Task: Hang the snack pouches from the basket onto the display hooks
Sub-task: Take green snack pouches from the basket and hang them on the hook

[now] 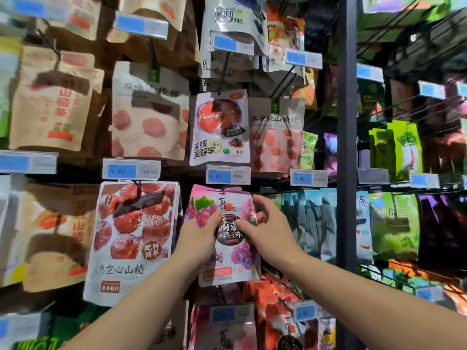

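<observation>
Grape jelly pouch (228,237) up at hook (223,190) under 4.90 price tag (227,175), betw. hawthorn pouch (134,236) & teal pouches (308,223) | L hand (199,238) gripping left edge, R hand (265,231) pinching right edge | hole on hook yet: can't tell | adv: keep top level, line hole w/ hook tip, push straight back, release only once hanging.

A pink pouch (228,236) printed with purple grapes and a black roundel is shown beside a white pouch (131,248) patterned with red fruits, below blue-and-white price tags (227,175), with kraft-brown pouches (50,102) and green pouches (394,223) flanking.
</observation>
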{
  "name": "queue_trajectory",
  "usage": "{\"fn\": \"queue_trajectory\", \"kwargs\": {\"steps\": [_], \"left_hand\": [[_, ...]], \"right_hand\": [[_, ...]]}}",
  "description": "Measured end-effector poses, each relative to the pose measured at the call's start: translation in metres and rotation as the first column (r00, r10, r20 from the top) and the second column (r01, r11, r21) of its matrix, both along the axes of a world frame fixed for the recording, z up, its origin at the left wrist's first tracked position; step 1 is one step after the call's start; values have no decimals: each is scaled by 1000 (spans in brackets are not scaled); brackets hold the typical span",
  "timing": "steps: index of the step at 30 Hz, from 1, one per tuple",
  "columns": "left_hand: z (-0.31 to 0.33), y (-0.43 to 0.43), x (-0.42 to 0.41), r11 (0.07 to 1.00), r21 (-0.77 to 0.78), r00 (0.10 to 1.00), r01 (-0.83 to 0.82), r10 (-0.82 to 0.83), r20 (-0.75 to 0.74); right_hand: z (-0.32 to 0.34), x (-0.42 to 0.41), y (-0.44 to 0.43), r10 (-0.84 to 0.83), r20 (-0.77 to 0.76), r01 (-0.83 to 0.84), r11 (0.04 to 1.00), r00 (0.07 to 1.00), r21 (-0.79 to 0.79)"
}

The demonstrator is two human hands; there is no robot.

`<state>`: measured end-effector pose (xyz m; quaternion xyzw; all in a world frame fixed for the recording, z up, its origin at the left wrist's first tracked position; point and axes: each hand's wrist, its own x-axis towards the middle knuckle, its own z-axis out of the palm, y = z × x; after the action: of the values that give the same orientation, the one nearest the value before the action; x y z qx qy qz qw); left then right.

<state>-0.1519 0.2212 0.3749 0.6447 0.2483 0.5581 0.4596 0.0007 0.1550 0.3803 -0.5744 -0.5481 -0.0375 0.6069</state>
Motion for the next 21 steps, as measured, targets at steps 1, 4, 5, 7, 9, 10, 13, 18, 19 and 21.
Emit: {"fn": "queue_trajectory", "kwargs": {"steps": [1, 4, 5, 7, 9, 10, 13, 18, 19, 21], "left_hand": [[2, 2, 0, 1000, 12, 1000, -9, 9, 3], [7, 9, 0, 1000, -29, 997, -3, 6, 79], [9, 10, -2, 999, -36, 993, -2, 6, 114], [11, 14, -4, 999, -37, 984, -10, 16, 177], [15, 18, -7, 999, -14, 982, -37, 39, 187], [17, 18, -8, 998, 11, 982, -57, 54, 179], [24, 23, -3, 987, 104, 984, -123, 108, 141], [36, 34, 11, 982, 104, 983, -160, 149, 107], [38, 37, 14, 982, 103, 983, -157, 145, 110], [42, 41, 17, 981, 105, 983, -160, 149, 110]], "right_hand": [[2, -4, 0, -7, 13, 7, 1000, 1000, 14], [2, -12, -1, 28, 23, -29, 999, 999, 37], [2, -13, -2, 45, 27, -46, 998, 999, 32], [-1, -14, -4, 52, 34, -53, 998, 998, 17], [-3, -15, -6, 44, 45, -45, 999, 998, 14], [-4, -15, -6, 37, 49, -37, 999, 998, 12], [-4, -13, -4, 2, 68, -4, 999, 998, 32], [2, -7, 7, -35, 54, 32, 998, 998, 51], [3, -6, 9, -38, 54, 35, 998, 998, 51], [5, -5, 12, -42, 44, 40, 998, 998, 42]]}}
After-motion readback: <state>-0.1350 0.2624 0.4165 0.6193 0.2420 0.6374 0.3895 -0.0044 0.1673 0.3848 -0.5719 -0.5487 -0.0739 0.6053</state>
